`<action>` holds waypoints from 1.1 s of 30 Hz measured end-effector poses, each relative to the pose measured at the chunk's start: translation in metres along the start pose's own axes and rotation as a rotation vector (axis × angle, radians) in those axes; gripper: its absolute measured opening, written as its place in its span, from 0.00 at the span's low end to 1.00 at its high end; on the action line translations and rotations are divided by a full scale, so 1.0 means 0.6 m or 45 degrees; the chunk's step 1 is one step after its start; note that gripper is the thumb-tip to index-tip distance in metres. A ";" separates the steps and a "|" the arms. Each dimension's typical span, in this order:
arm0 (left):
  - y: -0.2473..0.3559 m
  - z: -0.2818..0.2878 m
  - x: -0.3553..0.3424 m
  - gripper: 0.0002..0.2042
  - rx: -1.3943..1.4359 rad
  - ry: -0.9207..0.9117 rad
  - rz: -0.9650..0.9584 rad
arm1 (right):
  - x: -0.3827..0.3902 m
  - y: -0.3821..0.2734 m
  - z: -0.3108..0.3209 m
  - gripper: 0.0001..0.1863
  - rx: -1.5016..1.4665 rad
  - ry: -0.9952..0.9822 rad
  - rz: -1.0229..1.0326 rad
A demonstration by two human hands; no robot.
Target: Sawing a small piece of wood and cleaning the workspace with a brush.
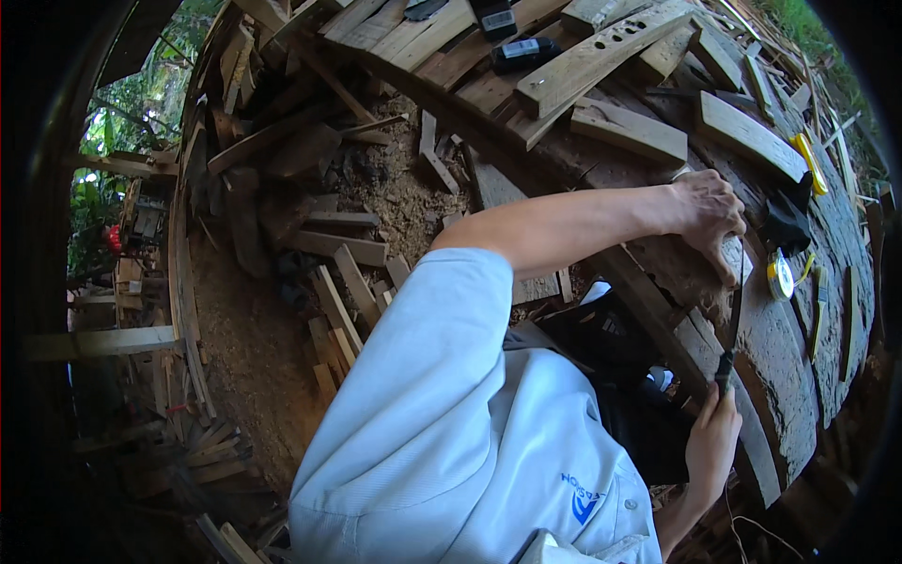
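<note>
My left hand (707, 211) is closed on a pale piece of wood (733, 249) on the weathered wooden work surface (775, 395). My right hand (714, 418) grips the black handle of a long, thin tool (736, 315), whose narrow dark blade reaches up beside the held piece, near my left fingertips. To the right lie a yellow-and-white tape measure (780, 275), a black cloth or bag (787, 216), a yellow-handled tool (808, 162) and a wooden-handled brush (818, 310).
Cut boards (628, 127), one with holes (573, 70), and black devices (526, 54) lie at the top. Below the surface are offcuts (352, 301), sawdust (385, 169) and dark bags (601, 343). Wood stacks (202, 451) and timber posts line the left.
</note>
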State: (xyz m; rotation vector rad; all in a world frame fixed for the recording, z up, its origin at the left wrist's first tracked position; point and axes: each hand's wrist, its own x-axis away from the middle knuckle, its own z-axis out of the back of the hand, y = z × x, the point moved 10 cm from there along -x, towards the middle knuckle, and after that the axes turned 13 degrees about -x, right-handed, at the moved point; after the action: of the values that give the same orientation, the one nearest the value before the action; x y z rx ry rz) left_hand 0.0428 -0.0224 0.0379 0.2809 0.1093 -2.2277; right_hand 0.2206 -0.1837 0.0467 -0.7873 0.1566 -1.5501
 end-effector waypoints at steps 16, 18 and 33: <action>0.030 0.005 0.013 0.44 0.004 0.191 0.067 | -0.035 0.005 0.013 0.16 0.013 0.116 0.216; 0.035 -0.004 0.008 0.43 0.024 0.146 0.140 | -0.042 0.011 0.021 0.15 0.073 0.126 0.194; 0.011 0.017 0.005 0.45 -0.095 0.166 0.204 | -0.066 0.012 0.018 0.16 0.090 0.143 0.195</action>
State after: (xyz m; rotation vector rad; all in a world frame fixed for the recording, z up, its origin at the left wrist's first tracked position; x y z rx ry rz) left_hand 0.0445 -0.0308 0.0470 0.3809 0.2315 -2.0409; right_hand 0.2302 -0.1445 0.0359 -0.6186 0.2377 -1.4472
